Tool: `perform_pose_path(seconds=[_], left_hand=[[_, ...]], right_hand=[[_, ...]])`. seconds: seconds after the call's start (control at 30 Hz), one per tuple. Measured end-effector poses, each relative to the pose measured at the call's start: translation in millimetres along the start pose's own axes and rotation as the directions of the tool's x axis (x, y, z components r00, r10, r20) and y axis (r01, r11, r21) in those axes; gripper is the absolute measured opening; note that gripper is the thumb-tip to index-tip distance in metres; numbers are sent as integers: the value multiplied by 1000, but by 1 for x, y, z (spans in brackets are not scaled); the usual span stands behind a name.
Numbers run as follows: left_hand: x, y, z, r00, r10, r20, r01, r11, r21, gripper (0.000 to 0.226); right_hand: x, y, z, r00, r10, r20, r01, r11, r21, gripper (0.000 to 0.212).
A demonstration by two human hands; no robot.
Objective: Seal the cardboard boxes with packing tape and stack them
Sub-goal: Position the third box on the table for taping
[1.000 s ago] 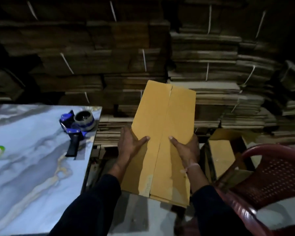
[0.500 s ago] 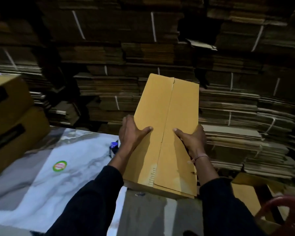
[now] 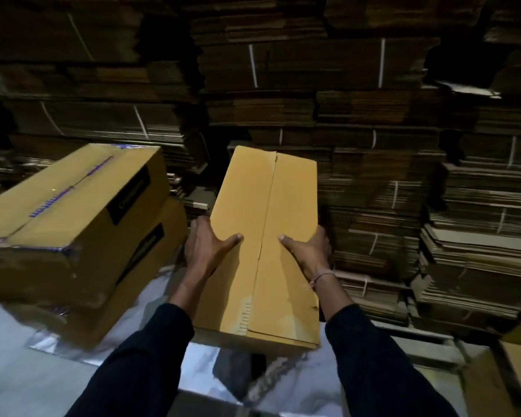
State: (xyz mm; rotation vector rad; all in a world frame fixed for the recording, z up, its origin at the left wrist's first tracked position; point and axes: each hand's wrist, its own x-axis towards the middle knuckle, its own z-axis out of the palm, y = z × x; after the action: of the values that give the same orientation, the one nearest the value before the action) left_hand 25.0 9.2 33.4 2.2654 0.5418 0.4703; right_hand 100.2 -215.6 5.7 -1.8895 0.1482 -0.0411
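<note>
Head camera looked down on a long, narrow cardboard box (image 3: 263, 245) held up in the air between both hands, above the pale marbled table (image 3: 18, 374). Its long axis ran away from the person, the far end pointing toward the wall of bundled flat cartons (image 3: 373, 121) and tipped a little to the right. The top flaps met in a centre seam running the same way, and I could see no tape along it. The left hand (image 3: 206, 251) clasped the left side near the middle, thumb laid across the top, fingers wrapped over the edge. The right hand (image 3: 309, 252) gripped the right side opposite it, thumb likewise on top. To the left, just beside the held box, two taped boxes (image 3: 73, 224) sat stacked on the table, the upper one skewed.
</note>
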Motion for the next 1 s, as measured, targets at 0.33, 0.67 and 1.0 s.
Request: perform_pose_path(seconds=[0.33, 0.67, 1.0], left_hand=[[-11, -155, -7, 967, -154, 203, 164, 986, -31, 92], [8, -178, 18, 955, -82, 286, 99, 994, -48, 88], [53, -166, 46, 931, -96, 352, 69, 994, 88, 111]], right_hand=[[-49, 67, 103, 977, 162, 141, -142, 980, -142, 99], [-28, 92, 117, 968, 203, 150, -168, 962, -216, 96], [25, 89, 133, 967, 205, 153, -159, 950, -269, 111]])
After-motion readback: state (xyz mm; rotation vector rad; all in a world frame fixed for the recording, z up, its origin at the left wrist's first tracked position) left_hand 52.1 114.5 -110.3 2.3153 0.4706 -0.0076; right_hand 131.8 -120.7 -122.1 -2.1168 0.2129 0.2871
